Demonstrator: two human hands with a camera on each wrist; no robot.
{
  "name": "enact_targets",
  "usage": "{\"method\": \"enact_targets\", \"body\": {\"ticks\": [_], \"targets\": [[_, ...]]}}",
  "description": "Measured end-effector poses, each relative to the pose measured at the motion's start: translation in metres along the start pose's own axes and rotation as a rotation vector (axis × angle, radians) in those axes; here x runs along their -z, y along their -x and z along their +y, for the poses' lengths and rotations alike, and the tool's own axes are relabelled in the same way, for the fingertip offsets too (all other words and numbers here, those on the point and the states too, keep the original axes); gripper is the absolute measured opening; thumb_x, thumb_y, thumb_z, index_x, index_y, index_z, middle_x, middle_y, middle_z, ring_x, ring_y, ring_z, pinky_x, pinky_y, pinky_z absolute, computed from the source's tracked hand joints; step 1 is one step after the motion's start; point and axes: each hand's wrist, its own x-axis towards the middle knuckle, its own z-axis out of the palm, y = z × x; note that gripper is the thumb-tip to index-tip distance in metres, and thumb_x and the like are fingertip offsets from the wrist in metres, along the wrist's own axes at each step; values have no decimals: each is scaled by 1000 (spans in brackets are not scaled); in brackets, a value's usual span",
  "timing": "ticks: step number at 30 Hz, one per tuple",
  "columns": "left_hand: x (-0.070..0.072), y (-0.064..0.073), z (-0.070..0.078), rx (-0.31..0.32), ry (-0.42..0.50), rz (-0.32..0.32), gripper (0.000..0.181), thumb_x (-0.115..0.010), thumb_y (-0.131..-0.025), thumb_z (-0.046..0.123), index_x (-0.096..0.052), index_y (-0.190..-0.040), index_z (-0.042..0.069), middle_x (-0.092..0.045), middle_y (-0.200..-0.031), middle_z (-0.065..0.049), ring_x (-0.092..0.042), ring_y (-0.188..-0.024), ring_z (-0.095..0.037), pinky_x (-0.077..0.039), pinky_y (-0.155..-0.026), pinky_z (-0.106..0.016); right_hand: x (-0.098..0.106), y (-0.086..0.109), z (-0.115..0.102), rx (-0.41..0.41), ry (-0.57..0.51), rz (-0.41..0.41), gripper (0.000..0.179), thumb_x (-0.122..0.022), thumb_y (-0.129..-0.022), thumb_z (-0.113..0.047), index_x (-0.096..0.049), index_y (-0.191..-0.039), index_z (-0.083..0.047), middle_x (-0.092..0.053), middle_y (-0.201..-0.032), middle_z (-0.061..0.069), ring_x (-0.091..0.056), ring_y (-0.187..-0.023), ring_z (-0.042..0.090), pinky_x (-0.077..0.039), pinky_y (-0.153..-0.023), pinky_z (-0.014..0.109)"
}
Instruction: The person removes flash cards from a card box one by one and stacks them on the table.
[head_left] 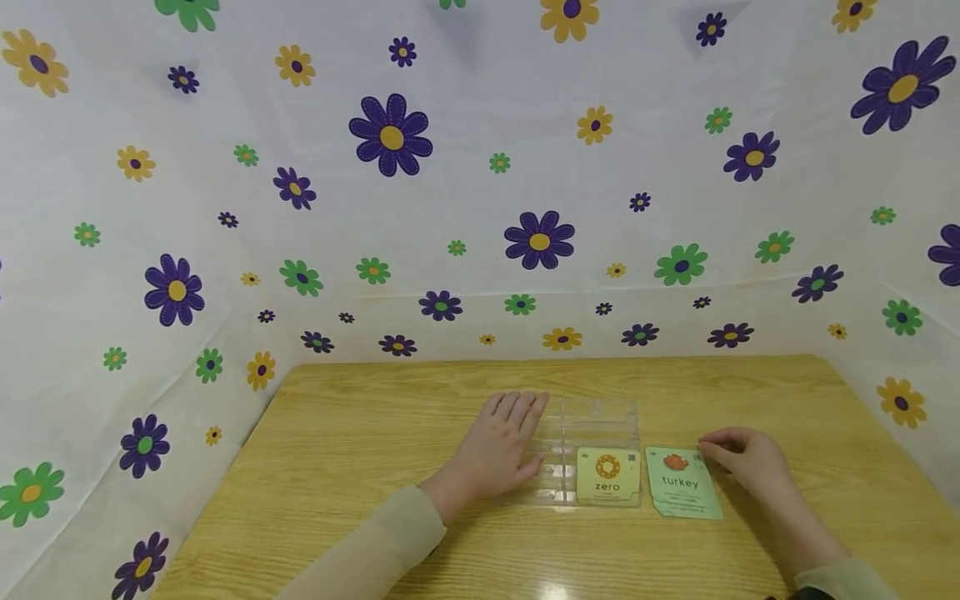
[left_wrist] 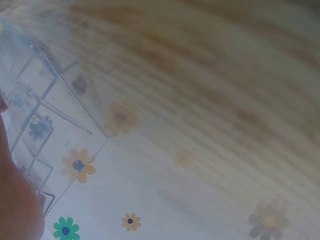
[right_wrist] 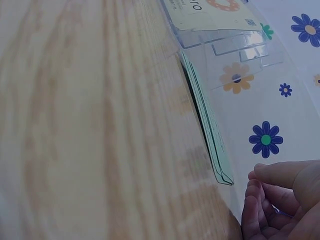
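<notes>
A clear plastic card holder (head_left: 600, 429) with ridged compartments lies on the table. My left hand (head_left: 502, 446) rests flat over its left half, fingers stretched toward the far edge; the left wrist view shows only the edge of this hand (left_wrist: 20, 200) beside the holder (left_wrist: 55, 95). A yellow "zero" card (head_left: 608, 476) sits in the holder's near right compartment. Right of it lies a stack of green cards, the "turkey" card (head_left: 684, 483) on top. My right hand (head_left: 753, 467) is at the stack's far right corner, thumb and fingertips together; a small gap separates them from the stack (right_wrist: 210, 125) in the right wrist view.
The wooden table (head_left: 360, 433) has a light grain and rounded far corners. A white cloth (head_left: 465, 192) with purple, orange and green flowers hangs behind it and along both sides.
</notes>
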Motion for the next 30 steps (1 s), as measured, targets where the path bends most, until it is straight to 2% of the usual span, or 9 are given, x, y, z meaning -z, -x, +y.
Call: {"method": "enact_targets", "body": {"ticks": [8, 16, 20, 25, 30], "targets": [[1, 0, 1, 2, -6, -19, 87, -50, -103, 59, -25, -167, 6, -46, -156, -6, -46, -139, -23, -38, -120, -42, 0, 0, 0, -22, -27, -2, 32, -69, -102, -17, -73, -119, 10, -74, -114, 25, -60, -86, 8, -51, -66, 21], [2, 0, 1, -1, -1, -11, 87, -50, -103, 59, -25, -167, 6, -46, -157, -7, -45, -140, -23, -38, -121, -43, 0, 3, 3, -14, -49, 9, 33, -69, -102, -17, -71, -121, 10, -76, -104, 15, -59, -77, 5, -52, -62, 24], [1, 0, 1, -1, -7, -3, 87, -50, -103, 59, -26, -167, 6, -47, -156, -7, -46, -140, -23, -38, -120, -43, 0, 3, 3, -10, -57, 11, 34, -69, -102, -17, -71, -122, 11, -76, -104, 15, -58, -74, 5, -52, -59, 25], [0, 0, 0, 4, -7, -3, 87, -51, -103, 59, -26, -167, 6, -47, -156, -6, -46, -139, -23, -38, -120, -43, -1, 1, 2, -28, -78, 6, 35, -69, -103, -18, -71, -123, 10, -77, -104, 13, -59, -77, 6, -52, -60, 25], [1, 0, 0, 6, -4, -10, 87, -51, -103, 59, -26, -167, 6, -47, -156, -6, -46, -140, -23, -38, -121, -42, 0, 0, 0, -25, -70, 8, 35, -69, -102, -18, -71, -123, 10, -77, -105, 12, -57, -80, 1, -50, -65, 21]]}}
